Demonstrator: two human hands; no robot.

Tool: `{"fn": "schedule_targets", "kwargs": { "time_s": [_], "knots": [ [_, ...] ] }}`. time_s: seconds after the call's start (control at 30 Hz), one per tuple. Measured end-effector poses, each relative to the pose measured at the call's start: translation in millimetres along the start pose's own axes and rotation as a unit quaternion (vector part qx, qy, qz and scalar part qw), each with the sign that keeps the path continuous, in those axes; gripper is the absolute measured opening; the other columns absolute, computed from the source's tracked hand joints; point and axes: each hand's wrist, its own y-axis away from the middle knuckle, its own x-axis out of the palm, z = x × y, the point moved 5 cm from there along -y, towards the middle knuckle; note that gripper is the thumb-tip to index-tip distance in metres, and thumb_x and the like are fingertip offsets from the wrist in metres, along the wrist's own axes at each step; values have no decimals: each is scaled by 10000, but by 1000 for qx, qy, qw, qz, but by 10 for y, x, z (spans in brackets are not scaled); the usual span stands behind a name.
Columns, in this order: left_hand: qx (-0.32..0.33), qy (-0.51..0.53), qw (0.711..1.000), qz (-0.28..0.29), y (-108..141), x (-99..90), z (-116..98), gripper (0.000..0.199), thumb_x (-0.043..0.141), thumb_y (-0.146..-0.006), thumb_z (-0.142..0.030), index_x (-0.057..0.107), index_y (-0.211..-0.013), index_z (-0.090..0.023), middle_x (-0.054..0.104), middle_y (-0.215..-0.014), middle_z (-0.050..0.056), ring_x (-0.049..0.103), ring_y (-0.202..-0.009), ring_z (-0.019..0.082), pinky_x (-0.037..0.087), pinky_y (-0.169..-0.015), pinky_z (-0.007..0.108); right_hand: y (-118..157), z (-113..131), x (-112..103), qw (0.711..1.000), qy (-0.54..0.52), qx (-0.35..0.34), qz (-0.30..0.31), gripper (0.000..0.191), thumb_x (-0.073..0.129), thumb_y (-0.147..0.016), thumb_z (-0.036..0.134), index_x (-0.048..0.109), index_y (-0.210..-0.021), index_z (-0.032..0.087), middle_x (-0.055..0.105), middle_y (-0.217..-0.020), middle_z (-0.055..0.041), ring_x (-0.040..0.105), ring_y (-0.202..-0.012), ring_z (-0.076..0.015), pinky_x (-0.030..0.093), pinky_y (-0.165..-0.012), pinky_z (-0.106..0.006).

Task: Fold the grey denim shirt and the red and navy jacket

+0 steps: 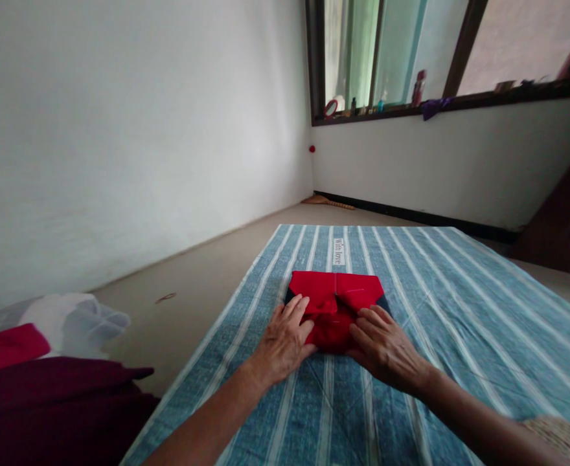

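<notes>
Open room: striped-cloth counter [469, 323] beyond and right of folded red garment [314, 283] | Near side obstructed: left hand [287, 338] and right hand [387, 346] on garment | Left: clothing pile [56, 401] beside counter, bare floor [207, 278] past it

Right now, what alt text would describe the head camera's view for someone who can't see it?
The left hand and right hand touch a folded red garment on a striped blue cloth. Maroon fabric lies at lower left; a window is at upper right.
</notes>
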Motion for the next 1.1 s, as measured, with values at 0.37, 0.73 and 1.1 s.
{"fn": "schedule_targets", "kwargs": {
  "time_s": [0.37,0.73,1.1],
  "knots": [
    [97,-41,987,-119,41,29,68,201,593,-881,-290,642,-777,-125,603,-1210,178,492,-1227,313,438,-1016,473,-58,-20,147,999,30,-13,-28,248,445,-932,141,517,-698,182,507,-661,-24,405,-677,-176,361,-727,-348],
    [110,-25,978,-174,62,21,54,243,531,-918,-281,637,-760,-129,642,-1137,158,539,-1179,280,499,-968,428,-215,148,222,996,66,53,-11,170,657,-835,295,572,-769,162,553,-741,-43,451,-776,-220,339,-771,-366],
    [-225,313,905,-178,383,159,419,537,696,-753,-423,567,-1205,-163,661,-1119,112,636,-1006,256,525,-874,385,-227,243,353,992,108,68,6,155,618,-772,63,562,-685,178,526,-700,-45,426,-707,-218,279,-645,-346]
  ]
}}
